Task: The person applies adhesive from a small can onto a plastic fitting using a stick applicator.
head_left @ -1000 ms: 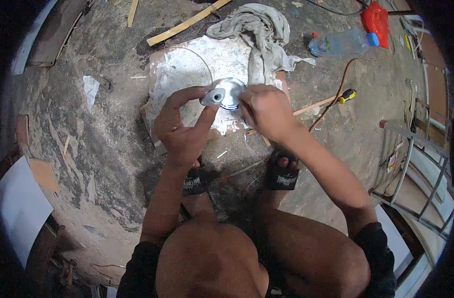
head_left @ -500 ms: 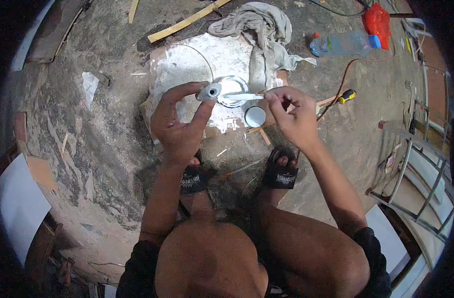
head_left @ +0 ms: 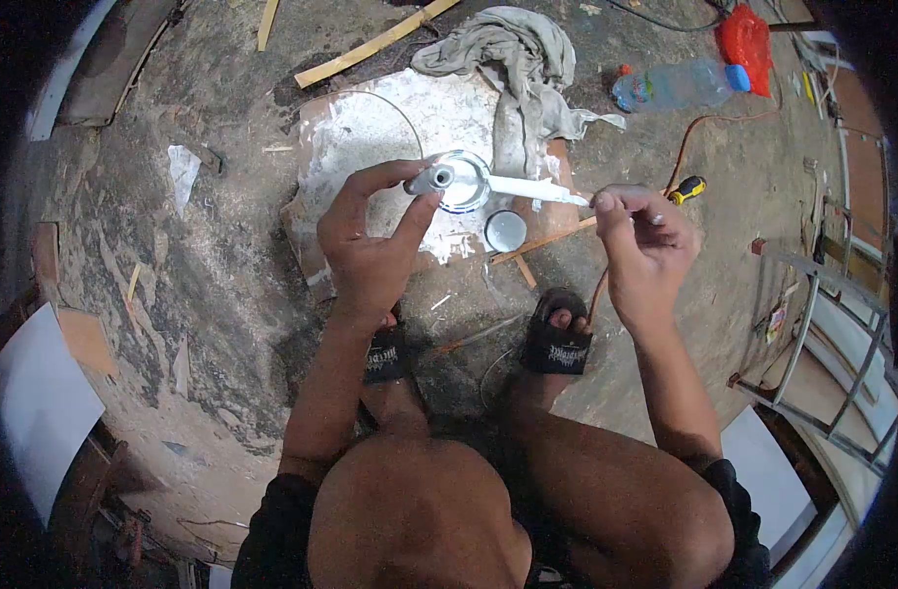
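Between thumb and fingers, my left hand (head_left: pixel 370 231) grips a small grey metal fitting (head_left: pixel 441 178) with a round hole, held over the left part of a shiny round tin (head_left: pixel 469 191). A white strip (head_left: pixel 532 188) stretches from beside the fitting out to the right. Its far end is pinched in the fingertips of my right hand (head_left: pixel 650 245). Just below the tin sits a small round grey lid or cap (head_left: pixel 506 231), on a white-smeared board (head_left: pixel 370 137).
A crumpled grey cloth (head_left: pixel 528 59) lies behind the board. To the right are a plastic bottle (head_left: pixel 685 86), a red bag (head_left: pixel 745 44), a yellow-black screwdriver (head_left: pixel 688 189) and a metal frame (head_left: pixel 830 430). Wood strips (head_left: pixel 370 47) lie at the back.
My right hand has moved away to the right with the white strip, which now spans a longer gap. The small round lid, first hidden, shows. My left hand has shifted slightly right.
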{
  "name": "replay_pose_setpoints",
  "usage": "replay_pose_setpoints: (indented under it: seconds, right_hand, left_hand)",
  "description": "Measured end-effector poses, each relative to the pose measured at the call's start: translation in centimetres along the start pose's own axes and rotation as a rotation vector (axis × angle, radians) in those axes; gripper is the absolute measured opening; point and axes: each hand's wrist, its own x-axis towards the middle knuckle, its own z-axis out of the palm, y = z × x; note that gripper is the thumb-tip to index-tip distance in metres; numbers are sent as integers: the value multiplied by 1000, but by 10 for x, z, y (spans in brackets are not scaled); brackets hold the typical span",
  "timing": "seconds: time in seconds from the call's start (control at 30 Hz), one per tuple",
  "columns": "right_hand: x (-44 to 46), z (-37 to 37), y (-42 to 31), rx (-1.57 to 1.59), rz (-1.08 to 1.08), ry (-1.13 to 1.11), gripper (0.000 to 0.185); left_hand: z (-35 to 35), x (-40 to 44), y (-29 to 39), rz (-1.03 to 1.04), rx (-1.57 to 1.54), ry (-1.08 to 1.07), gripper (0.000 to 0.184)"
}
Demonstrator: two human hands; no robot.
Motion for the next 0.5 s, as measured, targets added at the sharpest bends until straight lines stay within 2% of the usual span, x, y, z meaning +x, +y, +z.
replay_pose_setpoints:
  seconds: [0.27,0.5]
  right_hand:
    - [-2,-12,-24,103,-6,37,6]
    - [-5,-16,-40,224,-9,30,8]
  left_hand:
    - [6,1,8,2,-60,-34,29]
    - [8,-1,8,-5,39,-98,29]
